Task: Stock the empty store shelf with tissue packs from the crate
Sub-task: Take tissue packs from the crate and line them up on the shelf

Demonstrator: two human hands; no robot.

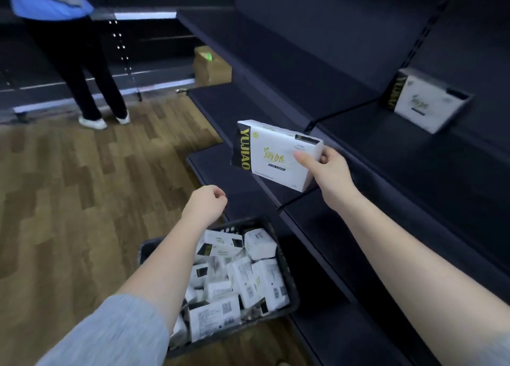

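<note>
My right hand (327,169) grips a white tissue pack (271,150) with a black and gold end, held in the air in front of the dark shelf (414,155). One more tissue pack (422,103) stands upright on that shelf at the far right. My left hand (207,202) hovers above the black crate (289,271) on the floor, fingers curled, holding nothing. The crate holds several white tissue packs (237,280) lying in a loose heap.
The dark shelving runs along the right, with bare boards above and below. A cardboard box (211,66) sits on a lower shelf at the back. Another person in a blue top and dark trousers (80,62) stands at the far left on the wooden floor (82,186).
</note>
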